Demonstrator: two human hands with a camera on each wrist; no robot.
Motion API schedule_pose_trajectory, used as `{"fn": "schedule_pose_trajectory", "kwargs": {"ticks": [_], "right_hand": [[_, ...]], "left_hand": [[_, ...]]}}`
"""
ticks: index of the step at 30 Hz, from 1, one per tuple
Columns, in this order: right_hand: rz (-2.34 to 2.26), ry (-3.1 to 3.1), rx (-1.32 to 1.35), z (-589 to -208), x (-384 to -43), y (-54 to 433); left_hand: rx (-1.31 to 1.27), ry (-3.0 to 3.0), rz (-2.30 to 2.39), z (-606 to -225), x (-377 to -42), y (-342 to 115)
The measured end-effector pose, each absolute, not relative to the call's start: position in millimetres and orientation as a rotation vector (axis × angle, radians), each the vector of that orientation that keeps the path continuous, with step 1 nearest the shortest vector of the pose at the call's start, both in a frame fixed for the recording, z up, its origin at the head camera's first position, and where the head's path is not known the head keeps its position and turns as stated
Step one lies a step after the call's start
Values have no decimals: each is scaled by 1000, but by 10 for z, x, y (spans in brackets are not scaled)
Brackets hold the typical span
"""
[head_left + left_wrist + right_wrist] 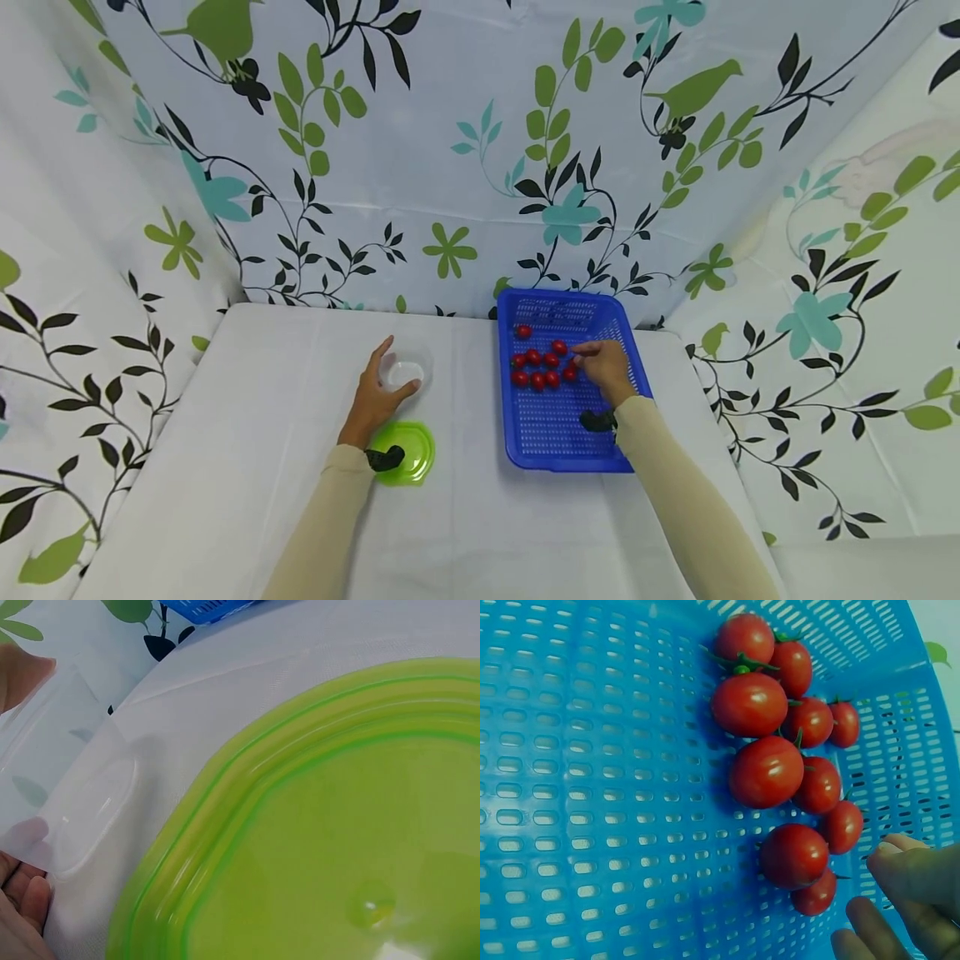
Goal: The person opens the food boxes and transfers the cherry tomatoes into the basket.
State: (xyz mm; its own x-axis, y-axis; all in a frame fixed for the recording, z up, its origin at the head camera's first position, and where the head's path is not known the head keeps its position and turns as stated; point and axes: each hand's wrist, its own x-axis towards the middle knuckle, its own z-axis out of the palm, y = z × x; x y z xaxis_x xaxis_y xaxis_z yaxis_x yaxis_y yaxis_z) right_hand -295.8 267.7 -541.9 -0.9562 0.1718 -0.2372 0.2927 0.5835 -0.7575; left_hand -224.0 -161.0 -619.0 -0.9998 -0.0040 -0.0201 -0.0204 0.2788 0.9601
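Observation:
My left hand (378, 397) holds a clear plastic container (406, 368), thumb on its near side and fingers round its far left side. In the left wrist view, fingertips touch the see-through wall of the container (82, 780). My right hand (606, 371) reaches into a blue perforated basket (547, 446), fingertips right beside several small red tomatoes (552, 361). The right wrist view shows thumb and fingers (922, 877) loosely bent next to the nearest tomatoes (814, 892), with nothing between them. Most of these tomatoes carry green stems.
A green lid (411, 458) lies on the white tablecloth (247, 433), just under my left wrist. The basket stands to the right, close to the table's far edge. Patterned curtains (405, 167) hang behind the table and along both sides.

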Motion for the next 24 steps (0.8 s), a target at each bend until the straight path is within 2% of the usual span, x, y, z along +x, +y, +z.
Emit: {"fn": "schedule_pose_trajectory", "kwargs": {"ticks": [16, 24], "right_hand": [[-1216, 2755, 166, -5301, -2813, 2605], [-1032, 2855, 17, -5241, -2711, 2603]], "left_hand": [[-96, 2556, 1819, -6124, -2131, -1586], [-90, 2768, 1594, -6060, -2078, -1564]]}}
